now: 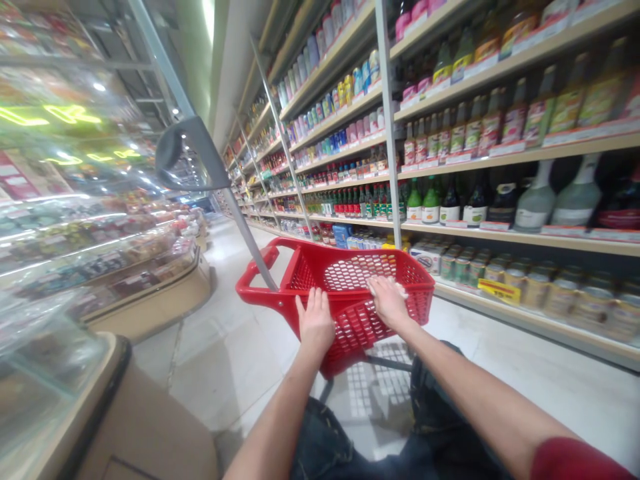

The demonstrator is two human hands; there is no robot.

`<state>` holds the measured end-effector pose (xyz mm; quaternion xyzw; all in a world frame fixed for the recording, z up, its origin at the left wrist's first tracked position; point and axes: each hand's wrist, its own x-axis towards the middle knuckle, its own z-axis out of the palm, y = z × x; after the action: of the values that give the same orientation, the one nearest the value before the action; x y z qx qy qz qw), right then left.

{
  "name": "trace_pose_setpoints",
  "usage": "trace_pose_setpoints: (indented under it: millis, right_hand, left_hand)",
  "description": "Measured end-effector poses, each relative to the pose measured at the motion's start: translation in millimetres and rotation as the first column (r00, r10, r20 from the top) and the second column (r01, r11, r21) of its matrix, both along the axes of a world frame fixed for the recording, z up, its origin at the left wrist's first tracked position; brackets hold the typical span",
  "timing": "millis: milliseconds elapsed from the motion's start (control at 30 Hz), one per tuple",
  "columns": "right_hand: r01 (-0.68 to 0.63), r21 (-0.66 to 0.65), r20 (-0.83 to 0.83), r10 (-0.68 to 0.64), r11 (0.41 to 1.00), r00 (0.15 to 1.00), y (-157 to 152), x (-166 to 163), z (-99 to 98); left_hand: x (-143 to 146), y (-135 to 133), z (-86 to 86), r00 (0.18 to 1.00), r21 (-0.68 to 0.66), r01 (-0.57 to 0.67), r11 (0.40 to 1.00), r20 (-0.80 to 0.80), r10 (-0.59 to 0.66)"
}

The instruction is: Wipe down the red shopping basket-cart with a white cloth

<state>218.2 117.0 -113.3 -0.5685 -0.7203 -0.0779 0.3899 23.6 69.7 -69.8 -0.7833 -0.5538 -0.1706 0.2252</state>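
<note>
A red plastic shopping basket on wheels [420,283] stands on the aisle floor in front of me, and nothing shows inside it. Its grey pull handle [187,150] rises up and to the left. My left hand [315,321] grips the basket's near rim with fingers curled over it. My right hand [389,300] also rests on the near rim, fingers closed over a small white thing I cannot make out. Both forearms reach forward from the bottom of the view.
Long shelves [500,230] of bottles, jars and cans line the right side of the aisle. A glass-fronted display counter [150,300] runs along the left. The pale tiled floor [225,360] stretches ahead between them. My dark trousers show at the bottom.
</note>
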Motion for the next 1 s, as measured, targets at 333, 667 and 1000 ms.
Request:
trace_pose_setpoints:
  millis: [333,667,1000]
  right_hand:
    - [-0.1,0.011,0.012,0.1,0.995,0.995,-1,-7,2.8]
    - [-0.056,0.016,0.055,0.055,0.998,0.997,-7,7,-1.3]
    - [0.208,0.016,-0.097,-0.206,0.978,0.974,3,108,-29.2]
  left_hand:
    - [14,-4,2.3,0.999,-0.068,-0.042,0.997,-0.034,0.04]
    - [29,-5,-3.2,0.999,-0.067,-0.013,0.998,-0.038,0.01]
    - [21,-7,-8.9,1.0,-0.059,0.03,0.998,0.003,-0.03]
